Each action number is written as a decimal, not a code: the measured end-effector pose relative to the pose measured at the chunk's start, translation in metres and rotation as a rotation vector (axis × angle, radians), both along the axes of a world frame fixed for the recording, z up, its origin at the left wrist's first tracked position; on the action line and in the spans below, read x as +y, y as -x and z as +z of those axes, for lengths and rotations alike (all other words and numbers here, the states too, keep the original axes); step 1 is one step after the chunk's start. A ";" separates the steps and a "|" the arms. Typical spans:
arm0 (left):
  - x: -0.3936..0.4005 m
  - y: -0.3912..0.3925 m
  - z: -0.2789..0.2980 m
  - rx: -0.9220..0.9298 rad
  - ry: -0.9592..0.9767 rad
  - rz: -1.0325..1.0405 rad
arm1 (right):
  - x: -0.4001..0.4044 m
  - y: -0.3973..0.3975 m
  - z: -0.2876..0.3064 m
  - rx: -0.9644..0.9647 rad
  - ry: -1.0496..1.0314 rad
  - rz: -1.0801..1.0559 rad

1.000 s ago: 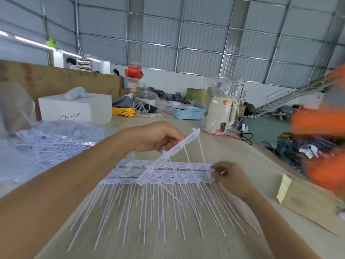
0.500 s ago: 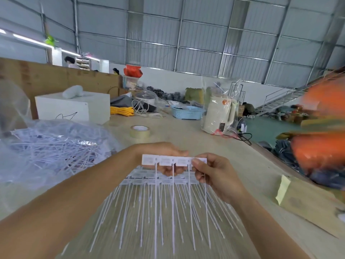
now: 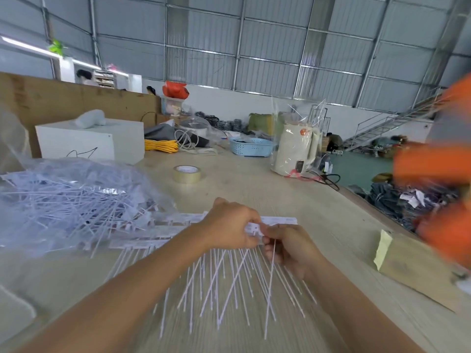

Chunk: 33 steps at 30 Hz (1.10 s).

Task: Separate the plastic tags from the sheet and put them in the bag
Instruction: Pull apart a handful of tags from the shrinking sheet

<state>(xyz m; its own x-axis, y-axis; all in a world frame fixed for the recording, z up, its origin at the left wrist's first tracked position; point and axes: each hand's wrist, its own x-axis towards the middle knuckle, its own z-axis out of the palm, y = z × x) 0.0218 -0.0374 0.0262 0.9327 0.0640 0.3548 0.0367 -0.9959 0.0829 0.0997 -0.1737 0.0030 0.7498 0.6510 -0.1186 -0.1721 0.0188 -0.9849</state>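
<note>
Both hands pinch one strip of white plastic tags just above the table.

Head view: the left hand [image 3: 230,225] curls its fingers around the left part of the strip of tags [image 3: 253,229], while the right hand [image 3: 286,247] pinches its right end between thumb and forefinger; the hands nearly touch, and the strip's long thin tails hang down toward the camera between the forearms. Beneath the hands, the remaining sheet of tags [image 3: 163,236] lies flat on the wooden table [image 3: 254,189], its tails fanned toward the viewer. Left of the hands, just beside the sheet, the clear bag [image 3: 68,197] holds a heap of loose tags. A tape roll [image 3: 186,174] sits farther back.
</note>
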 end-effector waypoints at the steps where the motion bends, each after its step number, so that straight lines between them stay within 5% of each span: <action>1: -0.003 -0.001 -0.001 -0.027 -0.020 0.023 | 0.000 0.000 0.001 0.011 0.005 0.003; 5: -0.018 -0.005 -0.006 -0.099 -0.134 0.079 | 0.000 -0.003 0.005 0.013 0.041 -0.006; 10: -0.007 0.000 -0.007 0.089 0.130 -0.149 | -0.009 -0.013 0.013 0.090 0.031 -0.004; 14: -0.009 -0.001 -0.010 -0.008 -0.169 -0.105 | -0.007 -0.012 0.011 0.105 0.034 0.027; 21: -0.004 0.000 -0.009 0.101 -0.136 -0.067 | -0.009 -0.011 0.002 -0.414 0.134 0.084; 27: -0.001 0.008 -0.004 0.108 0.419 -0.165 | -0.013 -0.010 0.008 -0.885 0.205 0.125; 33: 0.000 0.009 0.001 0.064 0.760 -0.277 | -0.017 -0.016 0.010 -0.590 -0.032 0.192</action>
<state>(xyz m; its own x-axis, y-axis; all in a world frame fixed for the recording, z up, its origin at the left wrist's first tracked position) 0.0132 -0.0373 0.0275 0.9671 0.0296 0.2525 -0.1753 -0.6415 0.7468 0.1159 -0.1909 0.0134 0.5525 0.7769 0.3020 0.3976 0.0728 -0.9147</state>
